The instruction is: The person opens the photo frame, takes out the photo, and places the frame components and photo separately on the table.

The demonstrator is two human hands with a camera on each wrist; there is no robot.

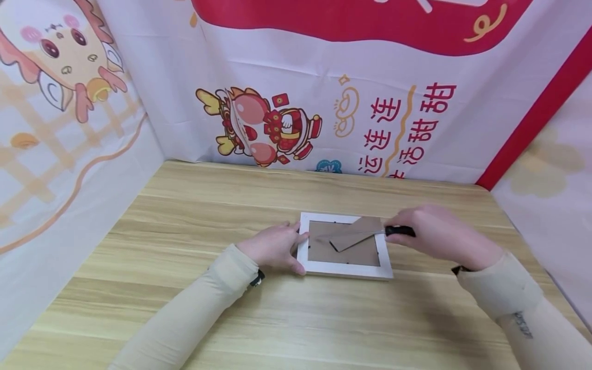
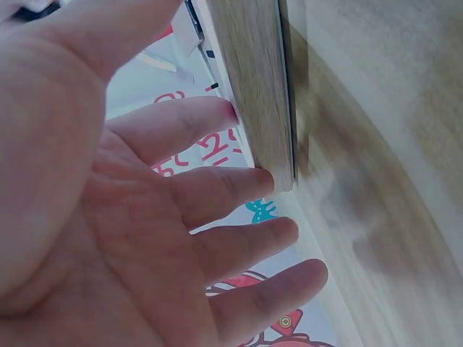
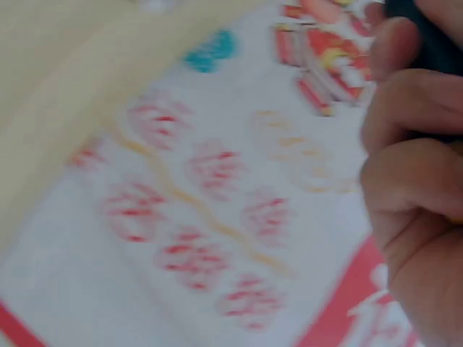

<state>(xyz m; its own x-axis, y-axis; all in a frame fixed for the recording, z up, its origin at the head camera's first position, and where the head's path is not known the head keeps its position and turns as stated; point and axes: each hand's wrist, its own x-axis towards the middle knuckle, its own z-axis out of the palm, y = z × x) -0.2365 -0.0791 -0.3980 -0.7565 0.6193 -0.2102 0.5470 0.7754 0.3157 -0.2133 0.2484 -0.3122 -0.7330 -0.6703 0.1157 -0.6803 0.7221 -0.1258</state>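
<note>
Left grip (image 1: 276, 246), fingers spread, touches white frame (image 1: 344, 267) at left edge, likely steadying it; right grip (image 1: 437, 232) clasps black-handled tool (image 1: 400, 230).

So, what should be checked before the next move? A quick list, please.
1. White frame flat on the table: ok.
2. Left hand touching the frame's edge: ok.
3. Right hand gripping the black-handled tool: ok.
4. Brown flap out of the tool's line: not ok, the shaft crosses it in the head view.
5. Tool tip touching the backing: cannot tell, too blurred.
</note>
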